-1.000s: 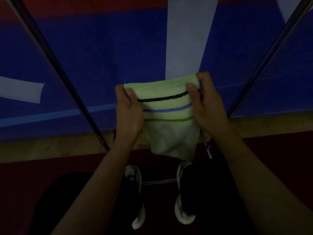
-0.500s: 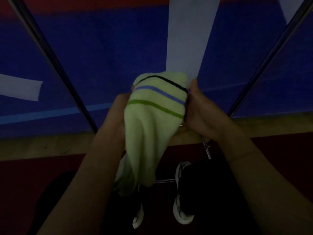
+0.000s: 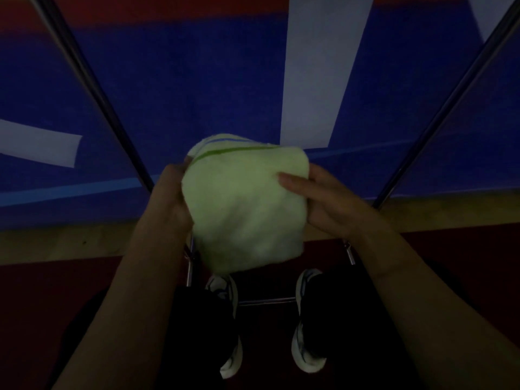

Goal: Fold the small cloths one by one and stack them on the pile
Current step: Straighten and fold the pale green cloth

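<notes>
**A:** What lay nearest the camera?

**B:** Two bare forearms reached forward over dark trousers, and below them stood a pair of white shoes [image 3: 308, 319] with dark trim on a deep red floor [image 3: 56, 291]. A thin metal crossbar [image 3: 267, 301] ran between the shoes.

**A:** And the cloth?

**B:** The small cloth [image 3: 247, 204] was held up in the air between both hands, above the shoes, resting on nothing. It was pale yellow-green, soft and napped like terry, bunched into a rounded, puffy shape. A green stripe and a blue stripe curved across its far top edge. I could read no label or writing on it.

**A:** How did the hands stand?

**B:** The left hand [image 3: 171, 195] gripped the cloth's left side, its fingers hidden behind the fabric. The right hand [image 3: 326, 198] pinched the right side, thumb lying flat on the near face and the fingers tucked behind.

**A:** What was beyond?

**B:** A pale wooden strip [image 3: 70, 240] edged the floor, then a large blue surface [image 3: 183, 94] with white bands [image 3: 320, 74] and a red band along its far edge. Two dark metal rods [image 3: 92, 88] slanted outward across it, left and right, the cloth hiding where they came near each other. The scene was dim.
</notes>
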A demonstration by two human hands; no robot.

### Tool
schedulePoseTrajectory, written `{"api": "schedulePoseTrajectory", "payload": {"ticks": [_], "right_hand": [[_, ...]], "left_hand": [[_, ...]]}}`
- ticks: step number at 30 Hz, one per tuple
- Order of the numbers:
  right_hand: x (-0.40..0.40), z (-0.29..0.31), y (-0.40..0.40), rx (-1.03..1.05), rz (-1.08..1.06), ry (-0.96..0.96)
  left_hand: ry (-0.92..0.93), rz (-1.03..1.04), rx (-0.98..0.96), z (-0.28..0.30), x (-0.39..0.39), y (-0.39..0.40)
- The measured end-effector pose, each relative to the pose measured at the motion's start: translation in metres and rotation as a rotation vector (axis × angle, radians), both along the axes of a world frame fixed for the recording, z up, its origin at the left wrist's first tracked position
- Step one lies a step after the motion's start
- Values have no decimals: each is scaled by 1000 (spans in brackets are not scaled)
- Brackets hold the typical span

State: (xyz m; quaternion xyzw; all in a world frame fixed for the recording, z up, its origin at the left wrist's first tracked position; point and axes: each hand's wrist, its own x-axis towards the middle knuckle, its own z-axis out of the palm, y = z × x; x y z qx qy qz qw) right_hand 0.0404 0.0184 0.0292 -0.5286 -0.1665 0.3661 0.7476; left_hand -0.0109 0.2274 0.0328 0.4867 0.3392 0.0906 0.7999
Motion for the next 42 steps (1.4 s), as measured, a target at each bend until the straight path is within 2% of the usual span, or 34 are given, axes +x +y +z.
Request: {"api": "schedulePoseTrajectory", "payload": {"ticks": [3, 4, 8, 10, 14, 16, 20, 22, 24, 27, 29, 32, 35, 39, 42], "right_hand": [[2, 6, -6, -19, -83, -13], [3, 7, -8, -35, -113, -20], [10, 9, -14, -8, -202, 31], [15, 8, -17, 5, -243, 59], [25, 2, -21, -21, -301, 51], [31, -3, -26, -85, -318, -11], [36, -13, -30, -462, -357, -380], [37, -15, -29, -533, -377, -466], [38, -17, -27, -555, -429, -497], [36, -18, -28, -440, -475, -506], [35, -17, -28, -402, -444, -607], [37, -15, -28, -436, -459, -743], [37, -15, -28, -420, -473, -759], [40, -19, -29, -429, -484, -752], [43, -23, -29, -476, -444, -786]], "left_hand": [[-7, -97, -156, -3, 0, 3], [-10, -130, -154, -2, 0, 2], [58, -269, 5, -5, 0, -13], [94, -340, -17, -5, -1, -19], [8, -346, 152, -12, 3, -17], [-43, -311, 248, -17, 5, -13], [-25, -213, 716, -27, 5, -5], [-57, -190, 841, -30, 5, -4], [-65, -182, 876, -31, 7, -4], [-58, -173, 997, -30, 10, 1], [-60, -250, 1023, -27, 10, 3], [-76, -434, 945, -23, 7, 2], [-76, -518, 915, -20, 5, 4], [-39, -629, 1033, -22, 6, 9], [-56, -624, 1118, -27, 7, 8]]}}
